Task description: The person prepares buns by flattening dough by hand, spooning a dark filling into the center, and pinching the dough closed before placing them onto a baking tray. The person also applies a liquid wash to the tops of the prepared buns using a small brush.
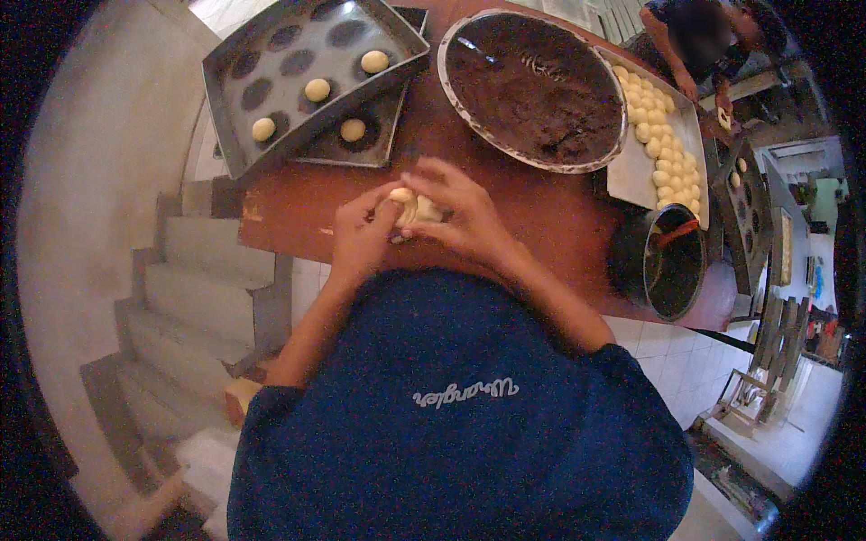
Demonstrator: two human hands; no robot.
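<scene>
In front of my chest, over the near edge of the table, my left hand (359,231) pinches a small pale piece of dough (422,211). My right hand (466,216) curls around the other side of the same dough, its thumb beneath and its fingers bent over the top. The dough looks stretched and folded between the hands, with a rounded lump at the left; its inside is hidden. Just beyond my hands stands a wide round basin (442,68) of dark brown paste (541,90).
At the far left, a metal baking tray (216,117) with several dark round marks and 3 dough balls overlaps another tray (383,149). A tray (631,176) of many dough balls (663,135) lies right of the basin, near a dark pot (663,284). Another person (672,54) works at far right.
</scene>
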